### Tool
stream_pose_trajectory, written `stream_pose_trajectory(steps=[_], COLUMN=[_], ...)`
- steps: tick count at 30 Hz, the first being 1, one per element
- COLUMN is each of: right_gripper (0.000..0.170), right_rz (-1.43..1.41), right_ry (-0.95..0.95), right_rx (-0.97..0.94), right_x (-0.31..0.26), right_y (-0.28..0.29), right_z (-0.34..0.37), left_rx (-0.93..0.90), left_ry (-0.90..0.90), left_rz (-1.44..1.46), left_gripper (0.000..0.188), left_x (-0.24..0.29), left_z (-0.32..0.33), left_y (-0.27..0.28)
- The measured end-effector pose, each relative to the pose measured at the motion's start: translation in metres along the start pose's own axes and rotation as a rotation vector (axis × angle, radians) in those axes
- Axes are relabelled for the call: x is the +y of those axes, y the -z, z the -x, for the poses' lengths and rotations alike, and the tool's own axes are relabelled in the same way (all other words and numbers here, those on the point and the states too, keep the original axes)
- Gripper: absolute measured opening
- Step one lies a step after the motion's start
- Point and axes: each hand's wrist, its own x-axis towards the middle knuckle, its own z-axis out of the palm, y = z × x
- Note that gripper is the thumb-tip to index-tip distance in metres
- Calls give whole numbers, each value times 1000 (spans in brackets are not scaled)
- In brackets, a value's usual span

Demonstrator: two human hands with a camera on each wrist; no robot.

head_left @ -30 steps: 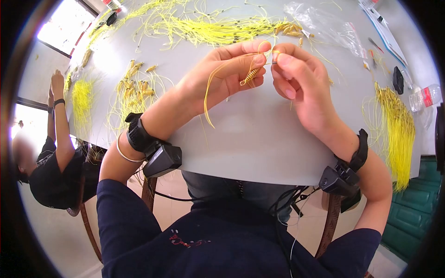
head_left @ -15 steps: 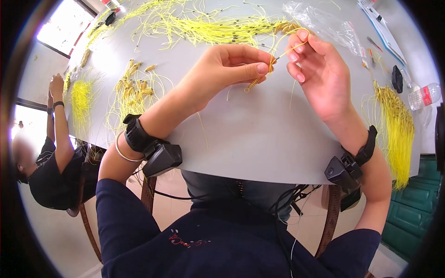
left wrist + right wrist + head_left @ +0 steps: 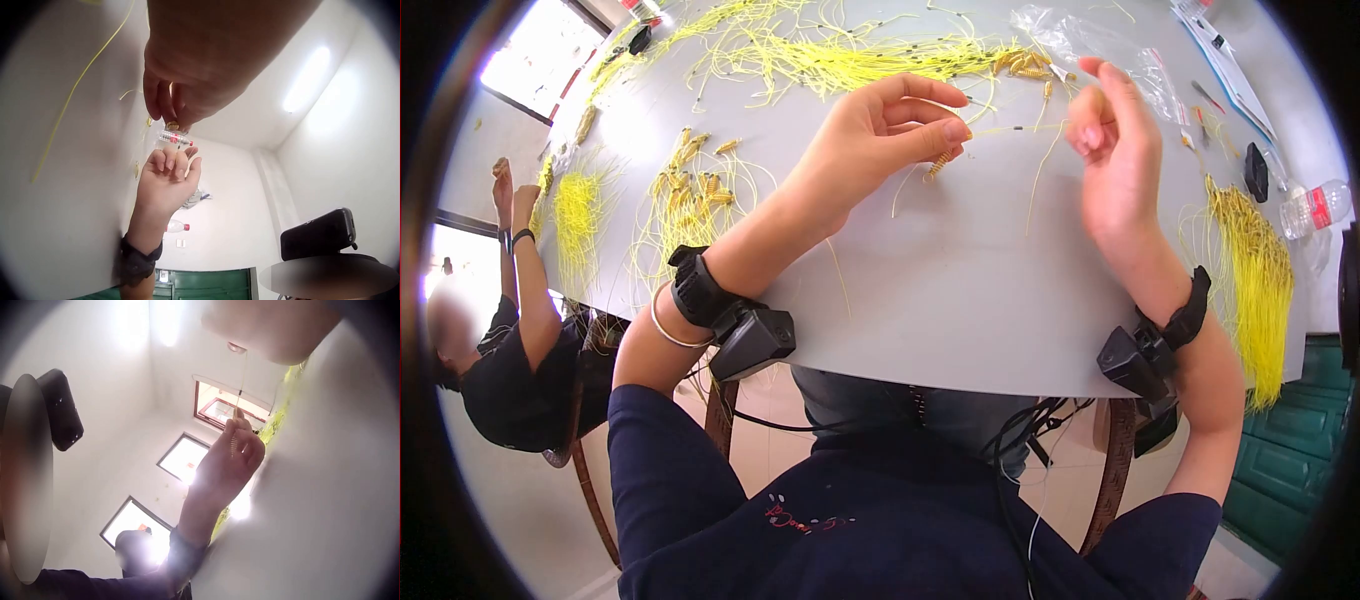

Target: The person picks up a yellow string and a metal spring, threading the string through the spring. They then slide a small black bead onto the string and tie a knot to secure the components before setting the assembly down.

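In the head view my left hand [image 3: 870, 145] pinches a small gold wire spring [image 3: 939, 164] between thumb and forefinger, its coiled end poking out below the fingertips. From there a thin yellow line [image 3: 990, 131], with a small dark bead [image 3: 1018, 128] on it, stretches across to my right hand [image 3: 1118, 150]. The right hand holds the line's far end in curled fingers, forefinger raised. The left wrist view has the right hand [image 3: 164, 181] with its palm side toward the camera. In the right wrist view the spring [image 3: 234, 447] shows beneath the left fingertips.
Yellow lines [image 3: 840, 68] lie bundled along the table's far side. Gold springs with lines [image 3: 695, 190] form a pile at left, and another bundle [image 3: 1260, 290] hangs over the right edge. A plastic bag [image 3: 1100, 50], a bottle [image 3: 1318, 208] and a seated person [image 3: 515, 370] are around.
My right hand has moved right, away from the left, drawing the line out between them. The loop beside the left fingers is gone. The other person's hands have come apart.
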Motion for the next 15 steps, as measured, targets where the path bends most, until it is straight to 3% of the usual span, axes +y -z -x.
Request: stream_pose_trajectory(steps=[2, 6, 8, 9, 11, 12, 13, 15], right_gripper=[22, 27, 21, 21, 13, 9, 9, 12], right_rz=[104, 345, 503, 503, 671, 690, 689, 495], right_ry=[99, 162, 410, 411, 363, 314, 314, -15], right_rx=[306, 510, 391, 390, -68, -194, -196, -277], right_x=[0, 10, 11, 8, 2, 2, 3, 9], right_y=[-1, 3, -7, -7, -8, -13, -16, -19], right_z=[-2, -9, -5, -3, 3, 5, 10, 18], left_rx=[52, 61, 67, 67, 61, 63, 65, 67], left_ry=[-13, -17, -20, -21, -44, -44, -60, -74], left_rz=[-13, -10, -12, -12, -13, -13, -6, 1], left_gripper=[35, 35, 35, 35, 36, 36, 36, 36], left_x=[1, 0, 0, 0, 0, 0, 1, 2], left_z=[0, 0, 0, 0, 0, 0, 0, 0], left_y=[-1, -1, -1, -1, 0, 0, 0, -1])
